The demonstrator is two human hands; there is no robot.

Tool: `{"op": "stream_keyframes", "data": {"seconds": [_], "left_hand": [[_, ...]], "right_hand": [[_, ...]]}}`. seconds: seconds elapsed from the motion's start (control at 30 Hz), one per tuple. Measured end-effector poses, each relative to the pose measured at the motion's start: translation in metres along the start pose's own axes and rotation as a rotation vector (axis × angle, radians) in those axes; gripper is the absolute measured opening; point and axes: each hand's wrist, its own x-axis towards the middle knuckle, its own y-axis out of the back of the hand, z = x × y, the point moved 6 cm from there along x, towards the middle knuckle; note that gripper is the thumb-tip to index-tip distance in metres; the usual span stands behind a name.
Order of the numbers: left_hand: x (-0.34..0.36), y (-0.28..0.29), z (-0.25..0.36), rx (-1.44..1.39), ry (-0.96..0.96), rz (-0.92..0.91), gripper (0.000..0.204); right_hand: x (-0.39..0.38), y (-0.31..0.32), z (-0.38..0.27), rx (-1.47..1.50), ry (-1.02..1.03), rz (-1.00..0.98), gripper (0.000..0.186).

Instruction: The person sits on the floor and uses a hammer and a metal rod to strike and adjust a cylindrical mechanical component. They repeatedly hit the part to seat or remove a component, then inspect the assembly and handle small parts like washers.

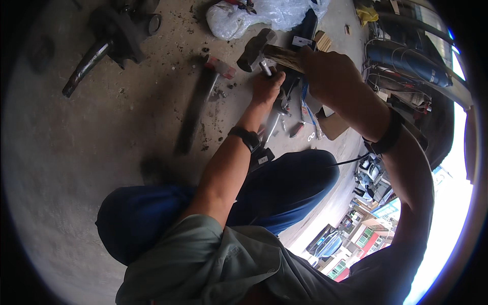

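Observation:
My right hand (328, 71) is wrapped round the wooden handle of a sledgehammer (257, 50), raised with its dark steel head to the left. Just below that head, my left hand (267, 87) grips a short shiny metal rod (265, 67), its upper end close to the hammer head; I cannot tell if they touch. Beneath my hands runs a long black part (304, 35) with a white label, partly hidden by my hands and the hammer. A second hammer (221, 66), with a worn red head and dark handle, lies on the floor left of my left hand.
A heavy dark metal part with a shaft (114, 38) lies at the upper left. Clear plastic wrap (239, 21) is at the far side, near wooden blocks (322, 40). A screwdriver (297, 129) and cardboard (333, 125) lie below my right arm. Dirt and small bits dot the concrete.

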Motion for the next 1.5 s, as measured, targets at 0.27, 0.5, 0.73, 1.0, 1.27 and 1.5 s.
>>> {"op": "stream_keyframes", "data": {"seconds": [0.27, 0.5, 0.73, 1.0, 1.27, 1.5], "left_hand": [[0.005, 0.004, 0.016, -0.044, -0.047, 0.017, 0.030], [0.007, 0.016, 0.001, 0.125, -0.176, 0.048, 0.027], [0.000, 0.005, 0.009, -0.034, -0.020, 0.008, 0.028], [0.002, 0.015, 0.024, 0.037, -0.106, 0.069, 0.033], [-0.005, 0.007, 0.007, -0.052, 0.013, 0.018, 0.022], [0.000, 0.005, 0.009, 0.023, -0.050, 0.010, 0.028]], "right_hand": [[0.009, 0.120, 0.010, 0.084, 0.082, 0.383, 0.031], [0.020, 0.028, -0.003, -0.012, 0.067, 0.056, 0.020], [0.017, 0.137, -0.011, -0.136, 0.071, 0.524, 0.015], [0.030, 0.066, 0.002, -0.082, 0.124, 0.218, 0.026], [-0.001, 0.032, -0.011, 0.125, -0.054, 0.125, 0.029], [0.016, 0.076, -0.005, -0.078, 0.170, 0.246, 0.036]]}}
